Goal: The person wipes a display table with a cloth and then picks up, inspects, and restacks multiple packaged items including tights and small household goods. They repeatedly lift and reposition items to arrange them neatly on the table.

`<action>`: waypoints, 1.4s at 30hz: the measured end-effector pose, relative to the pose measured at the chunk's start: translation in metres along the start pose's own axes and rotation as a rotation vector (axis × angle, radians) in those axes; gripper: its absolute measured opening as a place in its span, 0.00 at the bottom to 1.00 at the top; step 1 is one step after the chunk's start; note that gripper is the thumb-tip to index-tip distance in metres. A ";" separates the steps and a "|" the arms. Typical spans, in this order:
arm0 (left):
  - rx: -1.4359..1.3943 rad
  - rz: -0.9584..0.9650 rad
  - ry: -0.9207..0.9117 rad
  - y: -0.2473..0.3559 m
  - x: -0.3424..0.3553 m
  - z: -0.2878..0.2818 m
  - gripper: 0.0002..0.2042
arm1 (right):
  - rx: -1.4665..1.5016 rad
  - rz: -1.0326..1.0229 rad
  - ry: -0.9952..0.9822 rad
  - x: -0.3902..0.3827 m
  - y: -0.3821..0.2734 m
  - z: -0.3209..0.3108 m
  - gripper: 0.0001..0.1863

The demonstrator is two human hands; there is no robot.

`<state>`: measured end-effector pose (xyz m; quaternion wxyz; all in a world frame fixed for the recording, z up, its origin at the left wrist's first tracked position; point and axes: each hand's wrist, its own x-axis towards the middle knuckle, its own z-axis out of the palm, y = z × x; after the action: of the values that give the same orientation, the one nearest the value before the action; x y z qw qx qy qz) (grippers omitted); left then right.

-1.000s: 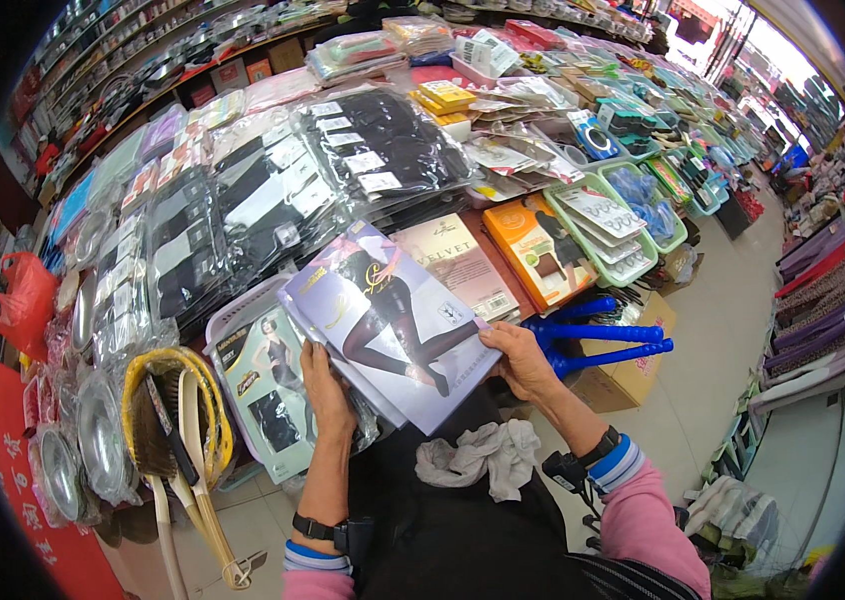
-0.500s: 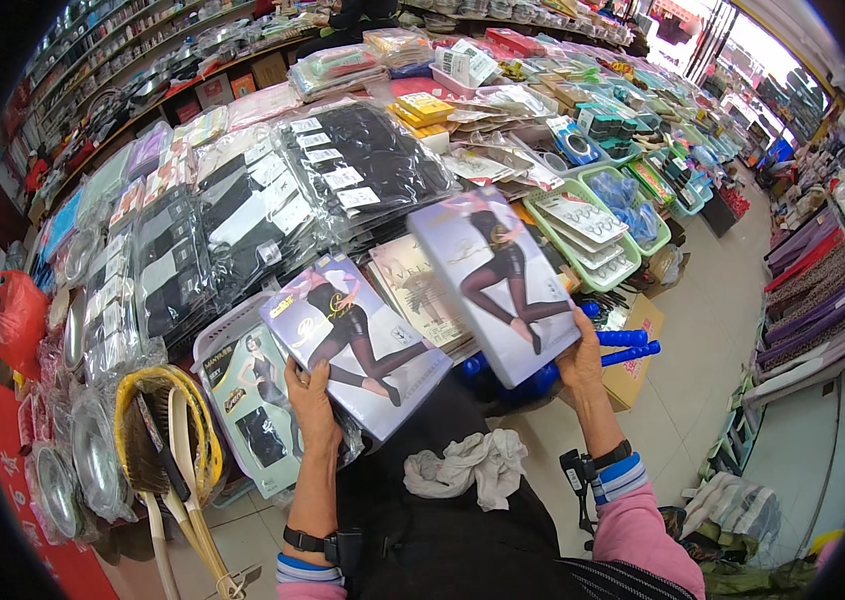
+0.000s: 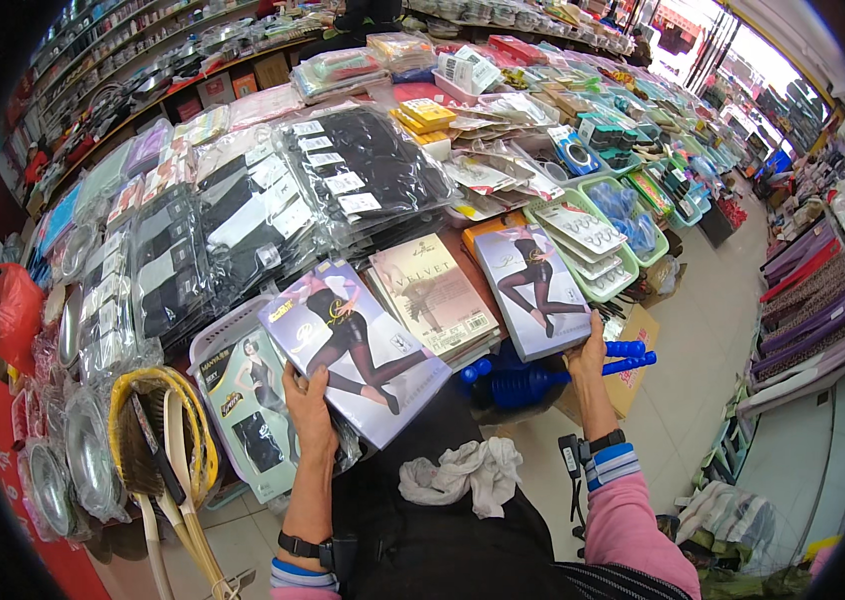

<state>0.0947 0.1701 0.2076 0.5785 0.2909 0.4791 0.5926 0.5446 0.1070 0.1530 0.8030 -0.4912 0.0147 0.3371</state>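
My left hand (image 3: 311, 410) grips the left edge of a lilac tights package (image 3: 353, 355), tilted over a mint-green packet (image 3: 248, 405). My right hand (image 3: 588, 350) holds the lower right corner of a second lilac package (image 3: 528, 290), which covers most of an orange package at the display's front edge. Between the two lilac packages lies a cream package (image 3: 433, 290) on a small pile. A crumpled white cloth (image 3: 458, 475) rests on my dark lap or apron below.
Bagged dark garments (image 3: 353, 160) and green baskets (image 3: 598, 270) of small goods cover the display. Long-handled brushes (image 3: 173, 470) stand at left beside wrapped metal dishes (image 3: 48, 485). Blue plastic items (image 3: 503, 385) sit below the front edge. An aisle (image 3: 713, 300) with folded fabrics runs at right.
The two lilac packages, stacked together a second ago, are now apart. My right hand carried one rightward, then lowered it onto the orange package; the cream package between them shows more.
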 end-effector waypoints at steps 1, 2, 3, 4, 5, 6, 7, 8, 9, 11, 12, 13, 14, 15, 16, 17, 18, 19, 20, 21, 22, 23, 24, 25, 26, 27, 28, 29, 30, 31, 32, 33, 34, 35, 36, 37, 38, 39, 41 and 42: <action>0.006 0.007 -0.006 0.001 -0.001 0.000 0.36 | 0.004 -0.001 -0.007 0.004 0.003 0.001 0.25; 0.001 0.007 -0.011 0.001 -0.001 0.001 0.36 | 0.012 0.005 0.012 0.009 0.005 0.001 0.26; -0.015 0.006 -0.018 0.001 -0.001 0.001 0.36 | 0.016 0.013 0.053 0.014 0.007 0.002 0.28; 0.003 0.004 -0.013 0.001 -0.002 0.001 0.36 | 0.017 0.011 0.027 0.018 0.009 0.003 0.29; 0.009 0.001 -0.009 0.001 -0.002 0.001 0.36 | 0.015 0.012 0.022 0.024 0.011 0.004 0.30; 0.005 0.000 -0.006 0.001 -0.001 0.001 0.36 | 0.025 0.020 0.012 0.029 0.013 0.006 0.31; 0.016 -0.001 -0.006 0.001 -0.001 0.001 0.36 | 0.022 0.020 0.012 0.036 0.014 0.008 0.31; 0.018 0.000 -0.007 0.001 -0.001 0.000 0.36 | 0.015 0.033 0.035 0.043 0.014 0.010 0.31; 0.012 -0.005 -0.006 0.001 0.000 0.000 0.36 | 0.009 0.047 0.060 0.049 0.015 0.011 0.31; 0.029 0.012 -0.015 0.001 0.000 0.000 0.36 | 0.032 0.067 0.123 0.060 0.015 0.009 0.31; 0.028 0.006 -0.010 0.001 0.000 0.000 0.36 | 0.031 0.065 0.113 0.063 0.016 0.007 0.30; 0.034 0.018 -0.013 0.000 0.000 0.000 0.36 | 0.033 0.069 0.129 0.067 0.018 0.004 0.28; 0.034 0.018 -0.007 0.000 0.000 0.000 0.36 | 0.030 0.066 0.158 0.069 0.019 0.001 0.26; 0.024 0.019 -0.003 0.000 -0.001 0.001 0.36 | 0.033 0.063 0.123 0.071 0.022 -0.002 0.24; 0.037 0.021 -0.001 0.000 -0.001 0.001 0.36 | 0.029 0.052 0.102 0.071 0.028 -0.005 0.22; 0.039 0.026 -0.001 0.000 -0.001 0.002 0.36 | 0.025 0.049 0.135 0.071 0.031 -0.007 0.20; 0.033 0.031 -0.002 0.000 -0.001 0.002 0.36 | 0.067 0.027 0.111 0.073 0.033 -0.007 0.18; 0.041 0.027 -0.004 0.000 -0.002 0.002 0.36 | 0.108 0.013 0.142 0.075 0.036 -0.006 0.17; 0.041 0.024 -0.008 0.001 -0.002 0.002 0.36 | 0.144 0.007 0.201 0.077 0.038 -0.003 0.16; 0.028 0.017 -0.010 0.002 -0.002 0.002 0.36 | 0.209 -0.019 0.172 0.080 0.038 0.000 0.16; 0.048 0.025 -0.010 0.002 -0.002 0.002 0.36 | 0.234 -0.030 0.138 0.083 0.037 0.004 0.17; 0.052 0.029 -0.011 0.002 -0.003 0.002 0.36 | 0.254 -0.035 0.136 0.086 0.035 0.008 0.17; 0.055 0.032 -0.011 0.003 -0.003 0.003 0.36 | 0.270 -0.060 0.143 0.089 0.034 0.012 0.18; 0.053 0.036 -0.007 0.003 -0.002 0.003 0.36 | 0.284 -0.065 0.149 0.091 0.035 0.015 0.18; 0.051 0.040 -0.002 0.002 -0.002 0.003 0.36 | 0.282 -0.058 0.148 0.092 0.036 0.018 0.18; 0.048 0.043 0.002 0.002 -0.002 0.004 0.36 | 0.279 -0.068 0.165 0.094 0.039 0.021 0.18; 0.046 0.039 0.002 0.001 -0.002 0.004 0.36 | 0.272 -0.080 0.203 0.094 0.040 0.023 0.18; 0.047 0.036 0.001 0.001 -0.002 0.003 0.36 | 0.264 -0.088 0.223 0.093 0.041 0.024 0.18; 0.048 0.032 0.000 0.001 -0.003 0.003 0.36 | 0.225 -0.091 0.220 0.093 0.041 0.024 0.18; 0.051 0.027 0.000 0.001 -0.002 0.002 0.35 | 0.188 -0.082 0.243 0.092 0.041 0.024 0.17; 0.052 0.022 -0.002 0.000 -0.002 0.002 0.35 | 0.153 -0.080 0.273 0.091 0.041 0.024 0.17; 0.030 0.019 -0.012 0.000 -0.001 0.001 0.35 | 0.083 -0.047 0.313 0.090 0.040 0.024 0.17; 0.056 0.019 -0.006 -0.001 0.000 0.001 0.35 | 0.049 -0.014 0.301 0.088 0.040 0.023 0.17; 0.057 0.021 -0.006 -0.001 0.000 0.001 0.35 | 0.015 0.012 0.301 0.086 0.042 0.022 0.17; 0.058 0.022 -0.005 -0.002 0.000 0.001 0.35 | -0.021 0.039 0.299 0.084 0.042 0.021 0.17; 0.056 0.023 -0.009 -0.002 0.000 0.001 0.35 | -0.078 0.049 0.313 0.082 0.046 0.021 0.18; 0.053 0.025 -0.012 -0.002 0.000 0.001 0.35 | -0.086 0.055 0.299 0.081 0.046 0.020 0.18; 0.027 0.027 -0.024 -0.002 0.000 0.001 0.35 | -0.095 0.069 0.303 0.080 0.047 0.019 0.18; 0.063 0.017 -0.012 -0.001 -0.001 0.001 0.35 | -0.091 0.080 0.303 0.078 0.048 0.018 0.19; 0.048 0.014 -0.018 0.000 -0.002 0.001 0.35 | -0.096 0.082 0.285 0.077 0.048 0.017 0.19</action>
<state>0.0958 0.1689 0.2087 0.5715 0.3136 0.4859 0.5822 0.5725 0.1755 0.0972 0.7539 -0.5708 0.1326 0.2969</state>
